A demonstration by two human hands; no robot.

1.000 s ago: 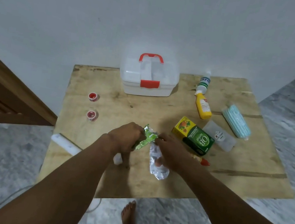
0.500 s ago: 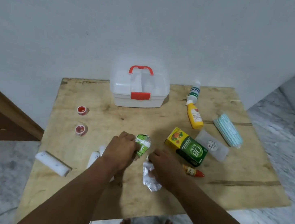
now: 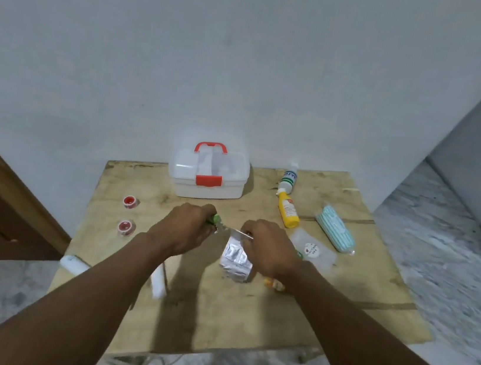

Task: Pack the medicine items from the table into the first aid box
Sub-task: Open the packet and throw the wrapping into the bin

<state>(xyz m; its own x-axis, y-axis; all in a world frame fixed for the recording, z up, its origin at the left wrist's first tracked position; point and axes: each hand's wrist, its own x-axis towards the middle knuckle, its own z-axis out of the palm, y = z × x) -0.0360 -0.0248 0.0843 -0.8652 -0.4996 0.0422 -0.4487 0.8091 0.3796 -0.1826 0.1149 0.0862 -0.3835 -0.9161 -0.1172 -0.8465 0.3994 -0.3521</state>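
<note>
Head view. A wooden counter (image 3: 244,322) stands against a plain wall. The first aid box (image 3: 207,177), white with a red handle and red latch, sits at the far edge of the counter, lid closed.

Both hands are raised over the middle of the counter, just in front of the box.
- The left hand (image 3: 183,230) has its fingers curled round a green packet (image 3: 215,219); only the packet's end shows past the knuckles.
- The right hand (image 3: 269,251) pinches the upper edge of a silver foil strip (image 3: 236,259), which hangs down below the fingers. Whether its lower end touches the counter cannot be told.
- The packet and the strip meet in the gap between the two hands.

Items lying on the counter:
- Right of the box: a white bottle (image 3: 288,179) and a yellow bottle (image 3: 288,212), end to end.
- Further right: a teal striped pack (image 3: 334,228).
- Just beside the right hand: a clear pouch (image 3: 313,251) with a round label.
- Under the right wrist: a small orange item (image 3: 272,284), mostly hidden.
- Left side: two red tape rolls (image 3: 130,201), one nearer than the other.
- Near left edge: a white roll (image 3: 75,262); a second white roll (image 3: 158,282) lies partly under the left forearm.
</note>
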